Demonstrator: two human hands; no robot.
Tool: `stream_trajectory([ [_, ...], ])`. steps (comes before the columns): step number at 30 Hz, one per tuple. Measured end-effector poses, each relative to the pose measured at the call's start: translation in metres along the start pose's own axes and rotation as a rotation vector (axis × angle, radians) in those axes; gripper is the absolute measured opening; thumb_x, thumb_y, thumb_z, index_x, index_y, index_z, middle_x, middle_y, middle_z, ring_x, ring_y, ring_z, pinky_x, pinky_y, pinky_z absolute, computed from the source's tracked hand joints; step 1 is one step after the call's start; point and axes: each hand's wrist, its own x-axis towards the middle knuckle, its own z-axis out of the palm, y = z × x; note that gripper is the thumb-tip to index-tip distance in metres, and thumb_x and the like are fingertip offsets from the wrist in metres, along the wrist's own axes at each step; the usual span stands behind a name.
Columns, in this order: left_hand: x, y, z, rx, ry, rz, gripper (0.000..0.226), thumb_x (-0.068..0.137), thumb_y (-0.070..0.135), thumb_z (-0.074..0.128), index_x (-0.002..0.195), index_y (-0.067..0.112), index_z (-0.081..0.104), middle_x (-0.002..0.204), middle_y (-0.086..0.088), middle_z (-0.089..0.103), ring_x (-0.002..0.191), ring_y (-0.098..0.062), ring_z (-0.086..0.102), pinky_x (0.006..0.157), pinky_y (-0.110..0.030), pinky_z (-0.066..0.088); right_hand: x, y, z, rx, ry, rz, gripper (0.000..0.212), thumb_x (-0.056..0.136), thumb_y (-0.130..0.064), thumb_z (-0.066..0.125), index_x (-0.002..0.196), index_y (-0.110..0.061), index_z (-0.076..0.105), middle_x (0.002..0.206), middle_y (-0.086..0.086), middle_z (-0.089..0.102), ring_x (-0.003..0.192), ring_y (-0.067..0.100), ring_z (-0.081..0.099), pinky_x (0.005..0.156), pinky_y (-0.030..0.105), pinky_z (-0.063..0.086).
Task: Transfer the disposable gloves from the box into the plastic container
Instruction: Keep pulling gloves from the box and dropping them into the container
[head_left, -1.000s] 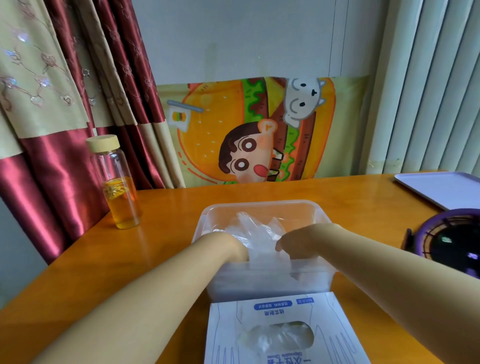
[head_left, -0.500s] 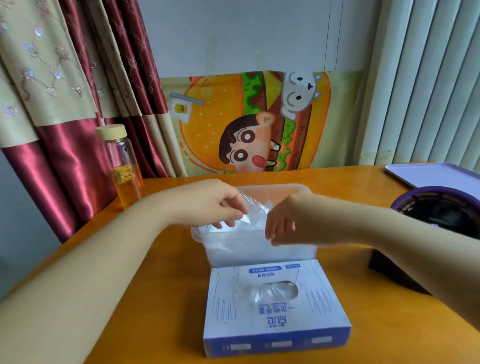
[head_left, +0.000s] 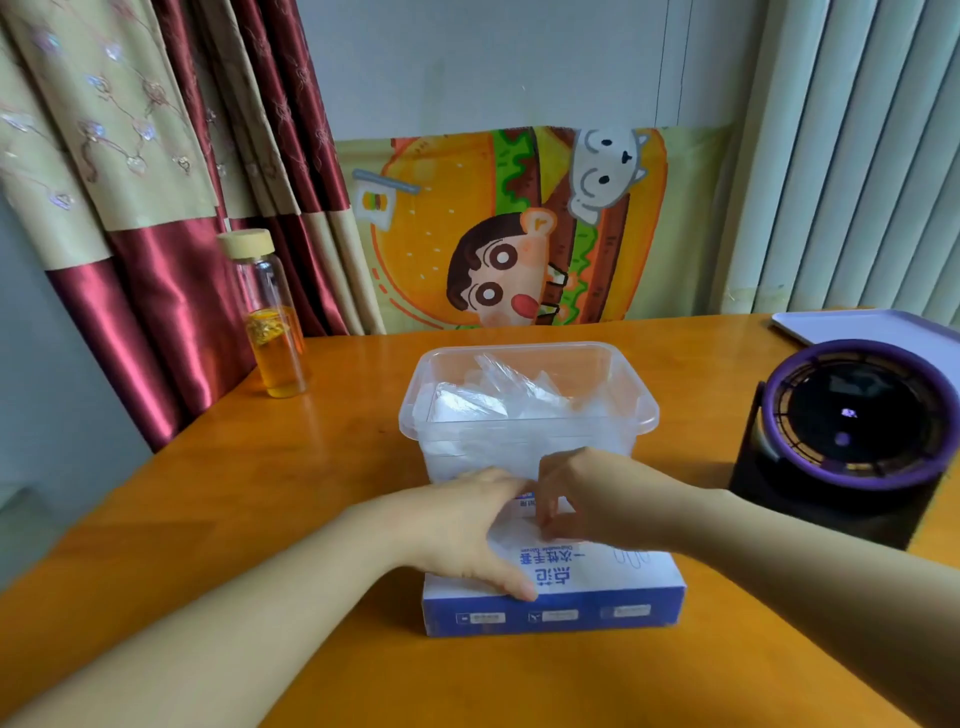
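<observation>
Box (head_left: 623, 577) pinned under flat left hand (head_left: 462, 530); right hand (head_left: 597, 499) curls into its slot, pinch hidden. Container (head_left: 644, 410) lies straight beyond, just behind box, gloves (head_left: 498, 397) heaped inside.

soft, even daylight on my feed, coming from the right through the vertical blinds (head_left: 857, 171); bright enough, nothing blown out. the glossy surface (head_left: 311, 467) carries a broad sheen and mirrors the bottle (head_left: 272, 332) at its base. shadows are faint: a soft one left of the box (head_left: 597, 613) and more under the forearms. the crumpled gloves (head_left: 514, 395) in the container (head_left: 641, 400) catch pale highlights. one small glint sits on the dark round device (head_left: 852, 441). the wide lens bows the curtain (head_left: 156, 260) and blinds at the edges. fine detail is soft, and the box print looks slightly smeared.
</observation>
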Motion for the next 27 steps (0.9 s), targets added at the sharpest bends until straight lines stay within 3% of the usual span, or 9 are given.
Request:
stream_trajectory([
  [5, -0.003, -0.003, 0.002, -0.017, 0.037, 0.004, 0.088, 0.069, 0.066, 0.071, 0.141, 0.040, 0.027, 0.143, 0.015, 0.037, 0.129, -0.009, 0.037, 0.108, -0.037, 0.037, -0.003, -0.008, -0.001, 0.006, 0.046, -0.004, 0.017, 0.098, -0.034, 0.046, 0.110, -0.024, 0.054, 0.103, -0.002, 0.062, 0.081, 0.015, 0.055, 0.061, 0.017, 0.039],
  [9, -0.004, 0.000, 0.003, 0.008, 0.050, 0.019, 0.081, 0.071, 0.067, 0.068, 0.137, 0.042, 0.028, 0.139, 0.013, 0.043, 0.122, -0.010, 0.044, 0.102, -0.039, 0.043, -0.011, -0.011, -0.020, 0.053, 0.128, -0.050, 0.006, 0.101, -0.028, 0.040, 0.095, -0.027, 0.042, 0.085, -0.004, 0.057, 0.068, 0.014, 0.050, 0.056, 0.019, 0.038],
  [12, -0.003, 0.000, 0.004, -0.016, 0.044, 0.036, 0.079, 0.073, 0.064, 0.069, 0.137, 0.039, 0.029, 0.139, 0.014, 0.045, 0.119, -0.009, 0.049, 0.100, -0.037, 0.046, -0.010, -0.010, -0.040, 0.109, 0.343, -0.078, 0.009, 0.099, -0.023, 0.043, 0.090, -0.023, 0.041, 0.081, -0.001, 0.057, 0.069, 0.018, 0.051, 0.063, 0.029, 0.044],
  [15, -0.005, 0.001, 0.003, -0.062, 0.028, 0.038, 0.081, 0.072, 0.062, 0.071, 0.138, 0.037, 0.031, 0.139, 0.015, 0.047, 0.117, -0.006, 0.049, 0.100, -0.031, 0.045, -0.009, -0.010, -0.069, 0.150, 0.581, -0.095, 0.009, 0.097, -0.018, 0.048, 0.089, -0.019, 0.044, 0.072, -0.006, 0.053, 0.062, 0.009, 0.049, 0.059, 0.020, 0.040],
  [18, -0.010, 0.002, -0.002, -0.233, 0.034, -0.004, 0.068, 0.074, 0.057, 0.072, 0.130, 0.037, 0.041, 0.126, 0.018, 0.054, 0.108, -0.002, 0.053, 0.094, -0.024, 0.048, -0.007, -0.009, -0.095, 0.207, 0.666, -0.013, 0.006, 0.095, -0.019, 0.051, 0.089, -0.019, 0.050, 0.072, -0.010, 0.054, 0.062, 0.006, 0.050, 0.057, 0.013, 0.038],
  [20, -0.016, 0.002, -0.012, -0.365, 0.151, -0.028, 0.057, 0.067, 0.069, 0.068, 0.114, 0.041, 0.051, 0.111, 0.019, 0.060, 0.100, -0.003, 0.060, 0.086, -0.027, 0.055, -0.006, -0.004, -0.104, 0.285, 0.683, 0.079, 0.007, 0.094, -0.023, 0.054, 0.089, -0.020, 0.056, 0.072, -0.010, 0.057, 0.061, 0.006, 0.050, 0.052, 0.011, 0.037],
  [22, -0.025, 0.002, -0.023, -0.498, 0.318, 0.001, 0.058, 0.064, 0.078, 0.061, 0.112, 0.046, 0.054, 0.107, 0.019, 0.063, 0.099, -0.003, 0.062, 0.081, -0.028, 0.057, -0.005, 0.001, -0.107, 0.369, 0.668, 0.166, 0.010, 0.094, -0.027, 0.055, 0.088, -0.020, 0.061, 0.070, -0.010, 0.057, 0.058, 0.004, 0.050, 0.046, 0.008, 0.036],
  [25, -0.036, 0.004, -0.033, -0.642, 0.611, 0.062, 0.056, 0.070, 0.069, 0.060, 0.119, 0.044, 0.047, 0.103, 0.019, 0.063, 0.094, -0.006, 0.063, 0.072, -0.020, 0.055, -0.004, 0.005, -0.105, 0.472, 0.563, 0.296, 0.016, 0.092, -0.033, 0.057, 0.090, -0.019, 0.065, 0.071, -0.007, 0.060, 0.057, 0.005, 0.053, 0.041, 0.007, 0.035],
  [27, -0.040, 0.005, -0.039, -0.683, 0.756, 0.065, 0.058, 0.068, 0.061, 0.064, 0.118, 0.043, 0.041, 0.108, 0.016, 0.059, 0.093, -0.004, 0.060, 0.068, -0.018, 0.053, -0.002, 0.004, -0.100, 0.500, 0.472, 0.363, 0.018, 0.092, -0.037, 0.058, 0.090, -0.022, 0.067, 0.077, -0.004, 0.063, 0.063, 0.008, 0.057, 0.047, 0.015, 0.043],
])
